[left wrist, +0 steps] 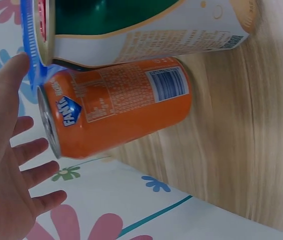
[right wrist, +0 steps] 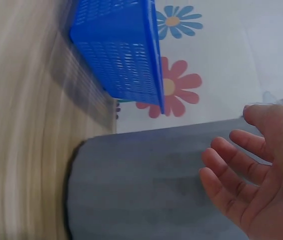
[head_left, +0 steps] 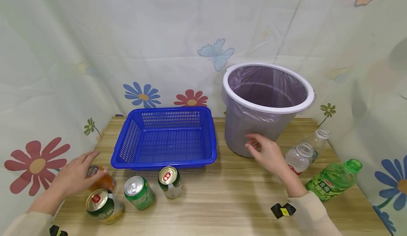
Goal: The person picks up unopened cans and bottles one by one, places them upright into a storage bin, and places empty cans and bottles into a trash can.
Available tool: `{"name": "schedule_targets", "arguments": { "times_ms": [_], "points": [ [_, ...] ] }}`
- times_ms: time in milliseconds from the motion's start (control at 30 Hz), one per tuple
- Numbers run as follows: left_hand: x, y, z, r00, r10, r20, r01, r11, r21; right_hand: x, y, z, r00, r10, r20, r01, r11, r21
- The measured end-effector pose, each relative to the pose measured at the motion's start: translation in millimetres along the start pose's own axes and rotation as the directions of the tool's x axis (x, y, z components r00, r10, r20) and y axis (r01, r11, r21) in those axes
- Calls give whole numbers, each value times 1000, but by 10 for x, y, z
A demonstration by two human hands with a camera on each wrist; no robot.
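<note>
My left hand (head_left: pixel 73 174) hovers over an orange Fanta can (left wrist: pixel 126 107), fingers spread and apart from it in the left wrist view. Close by stands a green-and-white can with a gold lid (head_left: pixel 105 206). A green can with a silver lid (head_left: pixel 139 193) and another gold-lidded can (head_left: pixel 170 183) stand further right. My right hand (head_left: pixel 267 154) is in front of the grey bin (head_left: pixel 236 130), its fingers loosely bent around nothing. To its right are two clear bottles, the nearer one (head_left: pixel 297 158) partly behind my wrist, and a green bottle (head_left: pixel 334 179).
A blue plastic basket (head_left: pixel 163 165) sits on the wooden table (head_left: pixel 203 207), left of the bin. The bin has a white rim and a thin purplish liner. Flower-printed cloth (head_left: pixel 165 34) hangs behind and on both sides.
</note>
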State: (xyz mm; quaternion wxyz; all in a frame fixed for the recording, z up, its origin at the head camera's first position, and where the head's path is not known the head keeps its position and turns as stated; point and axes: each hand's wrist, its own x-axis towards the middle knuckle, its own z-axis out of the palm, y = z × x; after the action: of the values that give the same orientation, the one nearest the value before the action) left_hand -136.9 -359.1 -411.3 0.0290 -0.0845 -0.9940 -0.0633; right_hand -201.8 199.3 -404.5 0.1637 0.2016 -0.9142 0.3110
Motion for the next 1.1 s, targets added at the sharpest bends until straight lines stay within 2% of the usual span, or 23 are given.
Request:
{"name": "schedule_targets", "arguments": {
  "times_ms": [233,533,833,1100],
  "points": [
    [-35,-27,63,1000,-15,24,15,1000,-8,8,11,142,1000,14,17,-15,999,29],
    [-62,-54,116,999,-5,37,7,999,-39,5,24,334,998,65,-9,-63,992,107],
    [-62,-35,154,999,-15,52,17,999,-47,52,-5,456,995,93,31,-95,990,105],
    [-68,-50,165,998,-10,60,14,998,-63,182,-48,568,988,138,68,-145,983,115]
  ]
}}
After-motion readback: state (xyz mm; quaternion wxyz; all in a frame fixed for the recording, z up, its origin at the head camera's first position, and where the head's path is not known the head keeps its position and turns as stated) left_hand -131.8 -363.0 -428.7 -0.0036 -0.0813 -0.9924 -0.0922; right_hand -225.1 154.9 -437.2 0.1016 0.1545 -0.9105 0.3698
